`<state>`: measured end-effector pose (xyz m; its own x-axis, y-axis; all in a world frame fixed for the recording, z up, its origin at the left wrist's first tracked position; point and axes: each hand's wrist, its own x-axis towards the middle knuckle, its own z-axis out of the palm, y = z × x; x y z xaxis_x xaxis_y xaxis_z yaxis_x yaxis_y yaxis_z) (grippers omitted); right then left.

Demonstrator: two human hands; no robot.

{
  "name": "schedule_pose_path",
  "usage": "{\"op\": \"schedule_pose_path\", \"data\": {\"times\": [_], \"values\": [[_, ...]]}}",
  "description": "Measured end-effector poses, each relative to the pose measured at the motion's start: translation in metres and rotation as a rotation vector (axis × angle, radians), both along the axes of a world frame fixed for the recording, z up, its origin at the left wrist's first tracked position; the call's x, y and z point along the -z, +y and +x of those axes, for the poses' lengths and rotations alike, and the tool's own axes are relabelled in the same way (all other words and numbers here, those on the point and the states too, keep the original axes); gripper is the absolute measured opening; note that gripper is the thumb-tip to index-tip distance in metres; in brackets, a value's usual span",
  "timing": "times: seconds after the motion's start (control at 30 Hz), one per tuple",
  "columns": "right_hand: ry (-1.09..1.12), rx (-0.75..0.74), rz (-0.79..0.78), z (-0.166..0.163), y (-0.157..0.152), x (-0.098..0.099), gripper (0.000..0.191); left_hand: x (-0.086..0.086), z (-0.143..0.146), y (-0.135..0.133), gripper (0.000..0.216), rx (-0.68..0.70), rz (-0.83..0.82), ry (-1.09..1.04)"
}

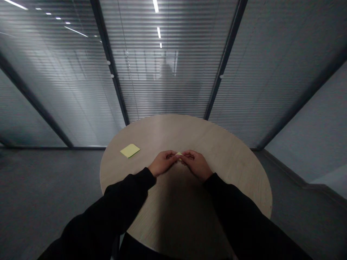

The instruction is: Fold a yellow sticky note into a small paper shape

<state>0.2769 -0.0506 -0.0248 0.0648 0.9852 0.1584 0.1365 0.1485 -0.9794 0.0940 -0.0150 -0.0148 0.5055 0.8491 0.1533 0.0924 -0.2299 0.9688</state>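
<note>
A small piece of yellow paper point(179, 154) is pinched between my two hands, above the middle of the round table. My left hand point(164, 162) grips its left side with thumb and fingers closed. From the other side my right hand point(195, 164) holds it the same way. Most of the paper is covered by my fingertips, so its full shape is hidden. Left of my hands, a yellow sticky note pad point(130, 150) lies flat on the table, apart from both hands.
The round wooden table point(173, 128) has a curved edge all around. Behind it stands a glass partition with blinds point(168, 97) and dark frame posts point(226, 54). A pale wall point(311, 133) rises on the right, and grey carpet point(54, 187) surrounds the table.
</note>
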Motion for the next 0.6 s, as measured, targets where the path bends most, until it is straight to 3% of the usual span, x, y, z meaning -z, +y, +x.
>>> {"op": "schedule_pose_path", "data": {"times": [0.27,0.6], "values": [[0.146,-0.096,-0.112,0.005,-0.0043,-0.0087,0.042,0.0013,-0.0032,0.0027,0.051,0.051,-0.069,-0.045],[0.036,-0.163,0.037,0.0068,-0.0046,-0.0107,0.048,0.0047,-0.0016,0.0061,0.047,0.009,-0.13,-0.083]]}}
